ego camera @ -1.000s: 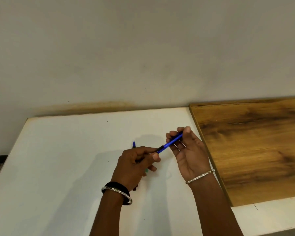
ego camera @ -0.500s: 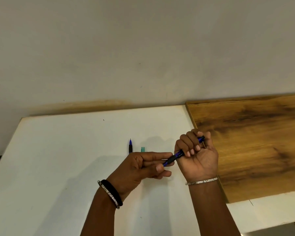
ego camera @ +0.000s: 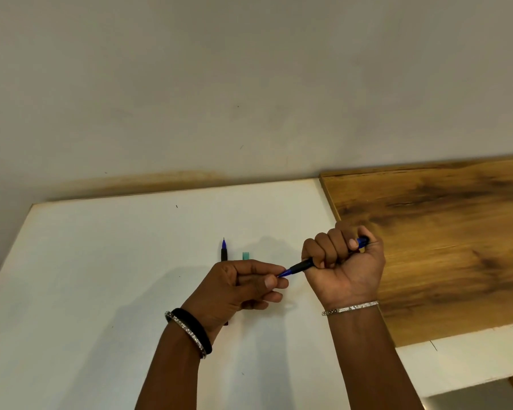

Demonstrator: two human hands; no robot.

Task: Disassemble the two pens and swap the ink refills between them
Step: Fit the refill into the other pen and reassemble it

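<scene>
My right hand (ego camera: pixel 342 266) has shifted from a fingertip hold to a full fist around the slim blue plastic pen with the black grip (ego camera: pixel 301 266), while my left hand (ego camera: pixel 243 287) pinches its tip, so I judge I am about to unscrew it. The second blue-tipped pen (ego camera: pixel 224 250) and a small teal piece (ego camera: pixel 245 255) lie on the white table (ego camera: pixel 101 261) just beyond, mostly hidden behind my left hand; whether the tip is loosened I cannot tell.
</scene>
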